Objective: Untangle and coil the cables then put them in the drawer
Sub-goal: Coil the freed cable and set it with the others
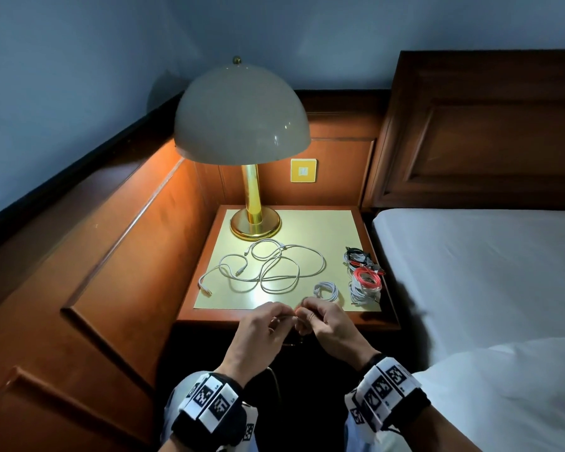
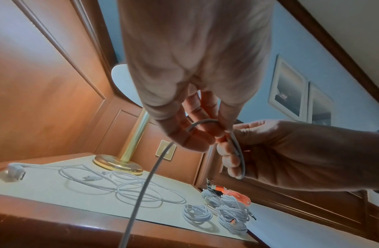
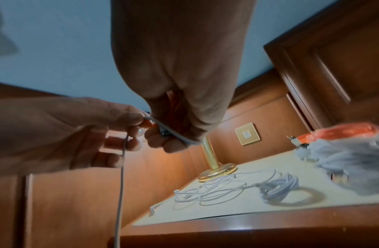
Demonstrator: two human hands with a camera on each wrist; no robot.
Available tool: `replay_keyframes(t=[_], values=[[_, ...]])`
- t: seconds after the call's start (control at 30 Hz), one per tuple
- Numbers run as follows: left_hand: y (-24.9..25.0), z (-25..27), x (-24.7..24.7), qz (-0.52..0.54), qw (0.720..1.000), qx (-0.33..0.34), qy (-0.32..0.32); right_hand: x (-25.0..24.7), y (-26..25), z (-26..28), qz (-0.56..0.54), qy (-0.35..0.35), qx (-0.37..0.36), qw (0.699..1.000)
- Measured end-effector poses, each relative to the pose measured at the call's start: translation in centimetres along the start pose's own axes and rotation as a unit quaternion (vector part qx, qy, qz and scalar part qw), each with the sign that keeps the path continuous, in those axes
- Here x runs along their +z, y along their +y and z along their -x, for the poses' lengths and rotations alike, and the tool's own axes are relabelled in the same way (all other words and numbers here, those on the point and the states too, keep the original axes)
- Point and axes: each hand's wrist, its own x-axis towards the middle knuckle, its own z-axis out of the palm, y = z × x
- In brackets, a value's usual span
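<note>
My left grip [image 1: 264,324] and right grip [image 1: 323,322] both pinch a thin, smooth grey cable [image 2: 237,147]. It bends in a round loop. Loose white cables [image 1: 268,267] curl on the shiny desk [image 1: 333,230].

Both hands are raised close together, the left hand [image 1: 264,324] and the right hand [image 1: 323,322] each pinching with curled fingers.

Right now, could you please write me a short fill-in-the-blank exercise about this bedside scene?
1. Both hands pinch a thin grey ____ in front of the nightstand.
2. The lamp is switched ____.
3. The tangled cables are ____ in colour.
4. The red coil lies nearest the ____.

Missing words: cable; on; white; bed
</note>
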Motion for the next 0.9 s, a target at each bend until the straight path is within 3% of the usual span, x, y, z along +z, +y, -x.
replay_keyframes(t=[0.23, 0.33, 0.43, 0.5, 0.57, 0.63, 0.77, 0.83, 0.9], values=[[0.2, -0.5, -0.6, 0.022, 1.0, -0.003, 0.012, 0.4, -1.1, 0.9, -0.183, -0.067, 0.089, 0.977], [0.3, -0.8, -1.2, 0.064, 0.998, -0.01, -0.011, 0.5, -1.7, 1.4, -0.319, -0.109, 0.122, 0.934], [1.0, -1.1, -1.8, 0.153, 0.985, -0.077, -0.037, 0.6, -2.2, 1.7, -0.422, -0.126, 0.13, 0.888], [1.8, -1.1, -2.0, 0.251, 0.96, -0.119, -0.045, 0.9, -2.5, 1.9, -0.468, -0.128, 0.136, 0.864], [2.6, -0.7, -1.9, 0.37, 0.915, -0.155, -0.045, 0.9, -2.8, 2.0, -0.51, -0.134, 0.143, 0.838], [2.9, -0.3, -1.5, 0.468, 0.862, -0.189, -0.042, 0.8, -3.2, 2.2, -0.519, -0.153, 0.129, 0.831], [2.7, 0.0, -0.9, 0.555, 0.797, -0.231, -0.055, 0.4, -3.7, 2.3, -0.513, -0.191, 0.103, 0.831], [2.4, 0.1, -0.7, 0.566, 0.784, -0.249, -0.052, 0.4, -3.7, 2.4, -0.517, -0.203, 0.094, 0.826], [2.0, 0.1, -0.2, 0.552, 0.793, -0.254, -0.045, 0.4, -3.7, 2.4, -0.522, -0.198, 0.08, 0.826]])
